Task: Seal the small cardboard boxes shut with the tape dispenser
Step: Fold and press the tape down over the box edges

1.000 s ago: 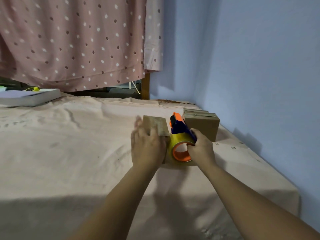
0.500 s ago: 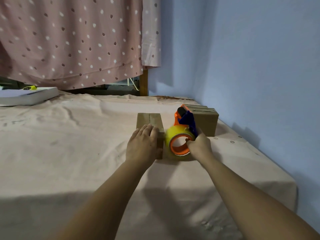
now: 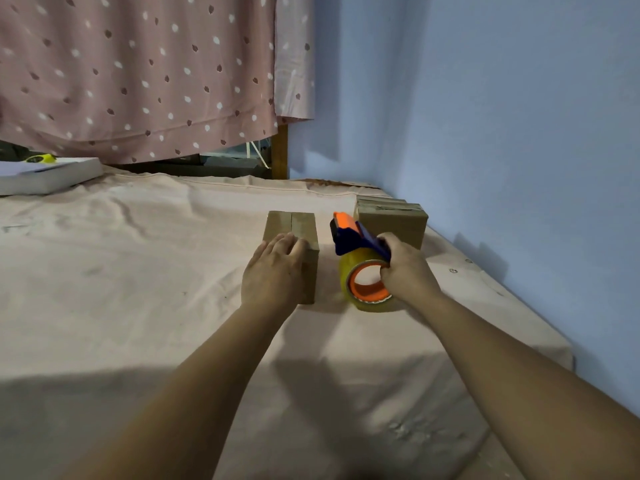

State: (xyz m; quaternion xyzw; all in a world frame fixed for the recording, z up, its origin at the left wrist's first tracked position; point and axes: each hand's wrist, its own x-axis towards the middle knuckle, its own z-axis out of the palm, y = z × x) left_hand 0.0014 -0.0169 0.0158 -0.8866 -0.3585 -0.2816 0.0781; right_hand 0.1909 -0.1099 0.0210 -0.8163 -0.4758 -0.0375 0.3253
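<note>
Grips the tape dispenser point(image 3: 360, 261) in the right hand point(image 3: 407, 271), fingers clenched round the blue handle just above the roll. Holds it low, the yellowish roll with its orange core down at the pale pink sheet point(image 3: 138, 271); cannot tell whether touching the cloth or just above it. Points the orange-and-blue head up toward eleven o'clock, clear of any cardboard.

Lays the left hand point(image 3: 273, 271) flat on the small cardboard box point(image 3: 298, 225), fingers straight and close together over the near end of the top, palm down over the near edge, grasping nothing. Box at nine o'clock of the dispenser, just beside it with a narrow gap between, resting on the sheet a little right of the view's middle. Top flaps down, meeting at a seam that runs toward twelve o'clock; cannot tell whether any tape lies on it.

At one o'clock of the dispenser, close behind the right hand, more cardboard boxes point(image 3: 394, 223) packed together near the blue wall point(image 3: 502, 116); number hard to tell.

Far off at ten o'clock, well apart from the hands, a flat white box point(image 3: 52, 176) on the sheet's far edge, with a small yellow thing point(image 3: 40, 158) on top. Beyond the sheet, from ten to twelve o'clock, a pink dotted curtain point(image 3: 138, 71), and below its right end a wooden post point(image 3: 280, 150).
</note>
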